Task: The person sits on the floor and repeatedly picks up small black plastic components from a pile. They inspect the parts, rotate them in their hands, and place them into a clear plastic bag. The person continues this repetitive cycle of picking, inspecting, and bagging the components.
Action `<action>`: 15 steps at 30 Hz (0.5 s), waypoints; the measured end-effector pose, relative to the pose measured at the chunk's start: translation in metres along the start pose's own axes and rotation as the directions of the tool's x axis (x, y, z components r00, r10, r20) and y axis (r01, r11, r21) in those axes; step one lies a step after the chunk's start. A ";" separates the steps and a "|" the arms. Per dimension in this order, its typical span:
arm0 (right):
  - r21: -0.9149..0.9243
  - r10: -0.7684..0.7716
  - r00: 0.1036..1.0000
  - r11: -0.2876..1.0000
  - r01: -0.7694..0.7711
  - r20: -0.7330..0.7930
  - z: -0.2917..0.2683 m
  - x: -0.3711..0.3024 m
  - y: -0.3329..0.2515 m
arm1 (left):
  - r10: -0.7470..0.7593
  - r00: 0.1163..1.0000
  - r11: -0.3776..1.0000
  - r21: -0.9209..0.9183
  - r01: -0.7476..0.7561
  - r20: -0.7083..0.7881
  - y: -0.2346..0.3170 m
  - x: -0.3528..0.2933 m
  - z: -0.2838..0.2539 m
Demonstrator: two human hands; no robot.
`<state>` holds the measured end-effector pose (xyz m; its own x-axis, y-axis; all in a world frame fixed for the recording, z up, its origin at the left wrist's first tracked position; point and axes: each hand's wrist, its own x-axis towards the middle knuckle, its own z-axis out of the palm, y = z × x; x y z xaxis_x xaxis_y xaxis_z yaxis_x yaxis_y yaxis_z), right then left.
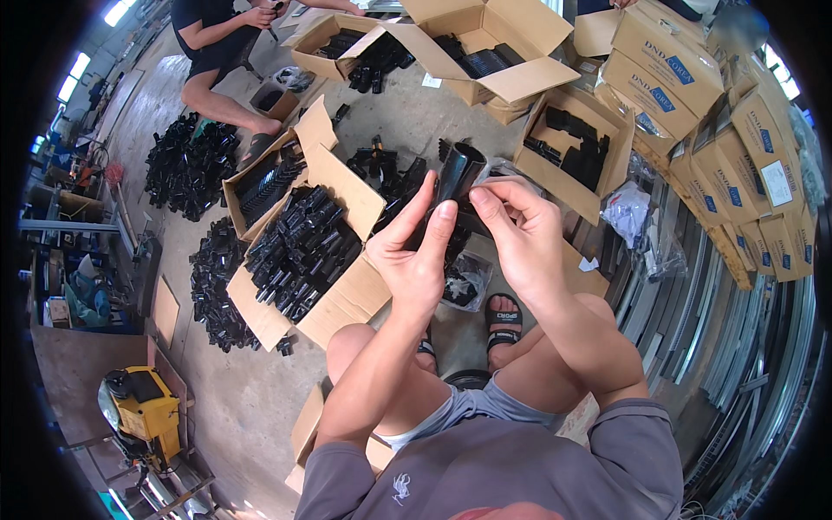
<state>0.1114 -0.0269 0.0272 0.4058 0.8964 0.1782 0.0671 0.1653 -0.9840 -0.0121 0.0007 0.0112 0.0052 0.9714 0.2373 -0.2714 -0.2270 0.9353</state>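
Note:
A short, glossy black tube-shaped part [460,173] is held up in front of me, its open round end tilted away and up. My left hand [414,250] grips it from the left, with thumb and fingers closed around its lower part. On the other side, the thumb and fingertips of my right hand [522,230] pinch it. Its lower end is hidden behind my fingers. To the left of my hands, an open cardboard box [351,295] is heaped with similar black parts [303,251]. More black pieces [381,169] lie on the floor beyond my left hand.
Open boxes of black parts [598,201] [472,22] stand ahead. Loose piles [189,165] lie at the left, near a seated person [212,43]. Stacked sealed cartons [667,74] and long metal profiles [693,303] are at the right; a yellow machine [149,407] stands lower left.

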 end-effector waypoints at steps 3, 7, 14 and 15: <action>-0.008 0.010 1.000 1.000 -0.010 -0.002 0.002 -0.001 -0.001 | -0.012 1.000 1.000 -0.006 0.012 0.002 0.002 0.000 -0.001; -0.077 -0.076 0.997 0.994 0.078 0.026 0.001 -0.003 -0.005 | -0.038 0.999 0.998 -0.039 0.039 0.002 0.001 0.000 -0.003; 0.054 -0.026 0.999 0.998 0.024 0.043 0.005 -0.005 -0.006 | -0.008 1.000 0.999 -0.033 0.007 -0.007 0.000 0.000 -0.005; 0.111 0.027 0.999 0.993 -0.032 0.041 0.006 -0.004 -0.008 | -0.012 1.000 0.999 -0.037 0.011 -0.007 0.000 0.000 -0.005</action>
<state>0.1040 -0.0297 0.0342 0.3700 0.9166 0.1516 -0.0471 0.1815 -0.9823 -0.0173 0.0014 0.0102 0.0015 0.9745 0.2244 -0.3069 -0.2131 0.9276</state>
